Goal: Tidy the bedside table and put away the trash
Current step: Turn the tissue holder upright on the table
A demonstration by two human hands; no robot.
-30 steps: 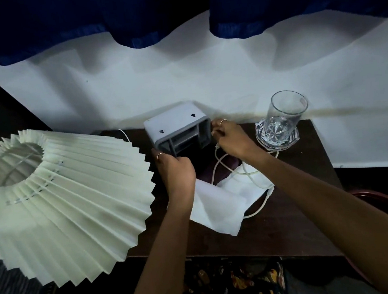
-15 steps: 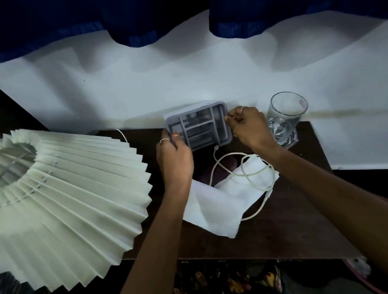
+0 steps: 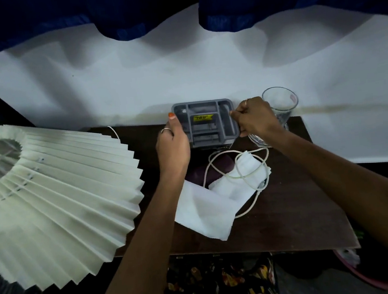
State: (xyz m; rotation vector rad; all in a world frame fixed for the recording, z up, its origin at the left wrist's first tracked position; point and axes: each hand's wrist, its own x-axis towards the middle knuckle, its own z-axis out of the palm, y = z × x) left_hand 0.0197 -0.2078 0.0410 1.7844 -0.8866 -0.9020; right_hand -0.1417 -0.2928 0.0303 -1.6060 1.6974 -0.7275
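Grey plastic box (image 3: 206, 125) held upright at the back of the worktop (image 3: 290, 203), centre frame.
The left hand (image 3: 172, 146) curls round its left edge, the right hand (image 3: 253, 116) pinches its right edge; it looks light and stiff, best gripped by both sides, clear of the fragile glass (image 3: 280, 104).

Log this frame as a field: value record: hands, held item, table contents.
left hand: grips left side of the grey box
right hand: grips right side of the grey box
grey box: at the back edge of the table, compartmented face with a yellow label toward the camera
table: dark wood, against a white wall
white cable: loose loops in front of the box, partly on the white cloth
white cloth: crumpled, mid-table
glass: upright, back right, behind the right hand
lampshade: pleated, white, left, overhanging the table edge
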